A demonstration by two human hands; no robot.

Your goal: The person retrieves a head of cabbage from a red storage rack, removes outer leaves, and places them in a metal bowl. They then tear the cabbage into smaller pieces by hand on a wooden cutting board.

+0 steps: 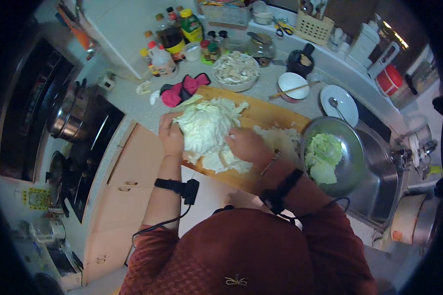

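A pale napa cabbage (205, 127), its leaves partly spread, lies on a wooden cutting board (265, 110). My left hand (171, 134) holds it by its left side, with the fingertips partly hidden behind leaves. On the other side my right hand (249, 145) is curled and blurred against the cabbage's lower right edge. Whether its fingers grip a leaf cannot be made out. Loose leaf pieces (225, 162) lie below the cabbage. Finely cut pale pieces (278, 138) are on the board's right part. A steel bowl (354, 162) to the right contains green cabbage pieces (323, 155).
Behind the board stand a bowl heaped with pale pieces (236, 70), a white bowl with chopsticks (293, 84) and a plate with a spoon (339, 105). A pink-and-black cloth item (184, 88) touches the counter's back left. The sink (380, 177) lies right, the stove (96, 147) left.
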